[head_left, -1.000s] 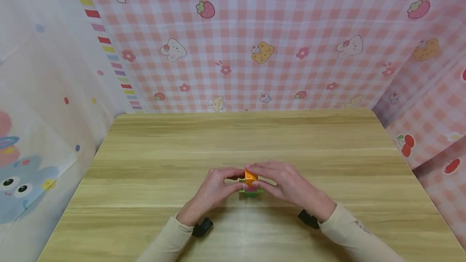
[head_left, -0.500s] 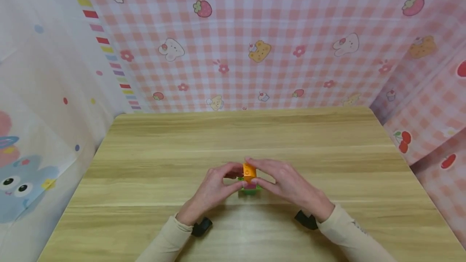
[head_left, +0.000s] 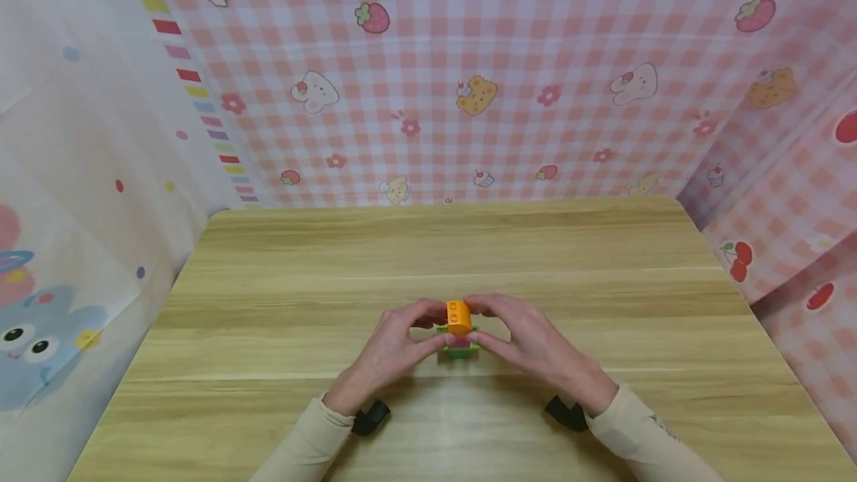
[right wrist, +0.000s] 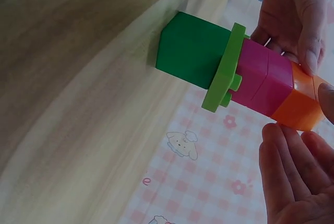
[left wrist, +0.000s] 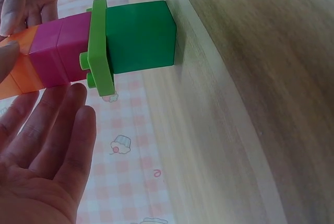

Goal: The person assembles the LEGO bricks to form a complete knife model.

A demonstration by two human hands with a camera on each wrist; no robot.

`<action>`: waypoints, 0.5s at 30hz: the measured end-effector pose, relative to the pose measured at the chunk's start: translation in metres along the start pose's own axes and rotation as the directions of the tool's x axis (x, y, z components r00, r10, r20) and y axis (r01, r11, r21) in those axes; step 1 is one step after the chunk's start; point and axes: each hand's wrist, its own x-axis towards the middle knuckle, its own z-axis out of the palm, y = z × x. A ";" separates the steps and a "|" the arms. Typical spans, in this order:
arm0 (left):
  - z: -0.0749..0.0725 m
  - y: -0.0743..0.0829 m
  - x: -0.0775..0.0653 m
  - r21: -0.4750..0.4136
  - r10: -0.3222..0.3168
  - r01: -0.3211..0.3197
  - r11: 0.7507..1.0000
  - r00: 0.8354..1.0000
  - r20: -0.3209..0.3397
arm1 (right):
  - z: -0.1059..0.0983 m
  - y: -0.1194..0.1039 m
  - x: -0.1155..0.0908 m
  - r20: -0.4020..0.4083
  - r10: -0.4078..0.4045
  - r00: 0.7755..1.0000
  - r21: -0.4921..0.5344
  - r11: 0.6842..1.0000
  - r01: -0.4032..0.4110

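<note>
A tower of toy building blocks stands on the table between my hands. Its dark green block (left wrist: 141,38) is lowest, under a light green plate (left wrist: 99,46) with studs. Above that come magenta blocks (left wrist: 60,54), then orange blocks (head_left: 458,320) whose top studs face up in the head view. My left hand (head_left: 393,335) holds the tower's upper part from the left, its thumb on the orange and its fingers along the far side. From the right, my right hand (head_left: 525,329) pinches the orange blocks between thumb and fingers.
The wood-grain table (head_left: 301,259) stretches around the tower. Behind it hangs a pink checked cloth (head_left: 428,58), with a white patterned curtain (head_left: 80,140) at the left. Black straps (head_left: 370,418) circle both wrists.
My right fingers have slid off the top of the orange blocks to their right side, uncovering the studs. My left hand has stayed in place. The head view has shifted slightly.
</note>
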 end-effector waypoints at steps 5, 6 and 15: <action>0.000 0.000 -0.001 0.006 0.001 -0.001 1.000 1.000 0.002 | 0.002 -0.002 -0.001 0.009 0.053 0.999 0.022 0.998 -0.054; 0.000 0.000 -0.001 0.006 0.000 0.000 1.000 1.000 0.003 | 0.002 -0.002 -0.001 0.010 0.065 0.998 0.029 0.997 -0.065; -0.004 0.001 -0.003 0.020 -0.062 0.062 0.998 0.998 -0.021 | 0.004 -0.002 0.003 0.014 0.159 0.987 0.100 0.982 -0.159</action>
